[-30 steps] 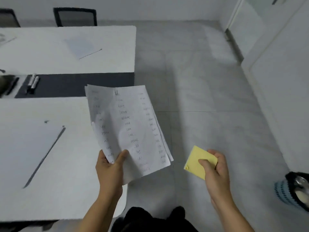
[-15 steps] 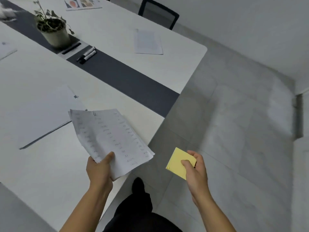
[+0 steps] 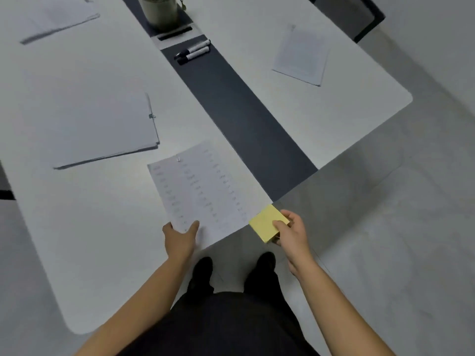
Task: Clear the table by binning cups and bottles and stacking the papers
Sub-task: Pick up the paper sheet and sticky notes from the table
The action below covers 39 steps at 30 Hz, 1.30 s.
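My left hand (image 3: pixel 180 238) grips the near corner of a clipped sheaf of handwritten papers (image 3: pixel 203 191), held low over the near end of the white table (image 3: pixel 102 240). My right hand (image 3: pixel 291 231) pinches a yellow sticky-note pad (image 3: pixel 266 222) just past the table's corner. A thicker stack of white papers (image 3: pixel 102 129) with a binder clip lies on the table to the left. Another clipped paper (image 3: pixel 302 56) lies on the far half of the table. A further paper stack (image 3: pixel 56 19) sits at the top left.
A dark strip (image 3: pixel 244 119) runs down the table's middle, with two markers (image 3: pixel 194 51) and a potted plant (image 3: pixel 160 10) on it. A black chair (image 3: pixel 359 14) stands at the far side. Grey floor lies to the right; my feet show below.
My view has swung left and down over the table. The handwritten papers have dropped from upright in my left hand to nearly flat over the table end. The yellow pad stays in my right hand.
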{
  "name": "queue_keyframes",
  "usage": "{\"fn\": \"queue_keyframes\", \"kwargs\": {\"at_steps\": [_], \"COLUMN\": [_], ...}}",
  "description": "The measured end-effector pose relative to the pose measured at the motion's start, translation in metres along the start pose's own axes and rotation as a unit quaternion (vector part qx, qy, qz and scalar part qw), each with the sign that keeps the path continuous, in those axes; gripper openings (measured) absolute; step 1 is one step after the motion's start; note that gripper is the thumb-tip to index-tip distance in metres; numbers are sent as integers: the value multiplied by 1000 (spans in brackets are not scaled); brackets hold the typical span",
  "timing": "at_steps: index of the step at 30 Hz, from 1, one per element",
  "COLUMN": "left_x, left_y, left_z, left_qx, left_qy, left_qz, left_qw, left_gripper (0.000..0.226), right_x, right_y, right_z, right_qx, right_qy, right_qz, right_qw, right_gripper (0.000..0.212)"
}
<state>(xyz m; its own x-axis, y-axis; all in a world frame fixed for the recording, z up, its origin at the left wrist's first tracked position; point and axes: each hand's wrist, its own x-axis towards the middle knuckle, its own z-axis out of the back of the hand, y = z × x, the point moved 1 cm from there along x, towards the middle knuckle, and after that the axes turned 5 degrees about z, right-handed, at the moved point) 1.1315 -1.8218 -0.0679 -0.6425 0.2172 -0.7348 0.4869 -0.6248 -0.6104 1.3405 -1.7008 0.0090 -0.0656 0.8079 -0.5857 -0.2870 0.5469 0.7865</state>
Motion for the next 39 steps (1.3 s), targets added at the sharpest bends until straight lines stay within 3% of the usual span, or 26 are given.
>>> {"fn": "queue_keyframes", "kwargs": {"at_steps": [4,7,9,11,14,21,31,39], "left_x": [-5,-2,-3,-3,0,0,7,5], "left_y": [10,14,24,33,39,43,55,76], "left_z": [-2,-5,-5,-2,2,14,46,116], "left_qx": [160,322,369,405,459,499,517,500], "left_qy": [-46,-48,-48,-51,-48,-26,-44,-117], "left_qz": [-73,-117,-109,-93,-105,-122,-142,-60], "left_qw": [983,938,922,908,881,858,843,856], "left_gripper": [86,70,62,60,60,62,63,67], "right_x": [49,82,100,112,117,97,67,36], "right_y": [11,17,12,1,-13,-26,-41,-54], "right_z": [-6,-16,-21,-22,-20,-22,-51,-106], "right_qx": [-45,-57,-102,-224,-387,-574,-605,-610], "right_qy": [64,85,96,116,139,189,188,242], "right_qz": [13,37,61,95,163,169,202,290], "right_qw": [997,994,988,963,897,779,747,697], "right_gripper": [29,29,31,38,52,73,70,61]}}
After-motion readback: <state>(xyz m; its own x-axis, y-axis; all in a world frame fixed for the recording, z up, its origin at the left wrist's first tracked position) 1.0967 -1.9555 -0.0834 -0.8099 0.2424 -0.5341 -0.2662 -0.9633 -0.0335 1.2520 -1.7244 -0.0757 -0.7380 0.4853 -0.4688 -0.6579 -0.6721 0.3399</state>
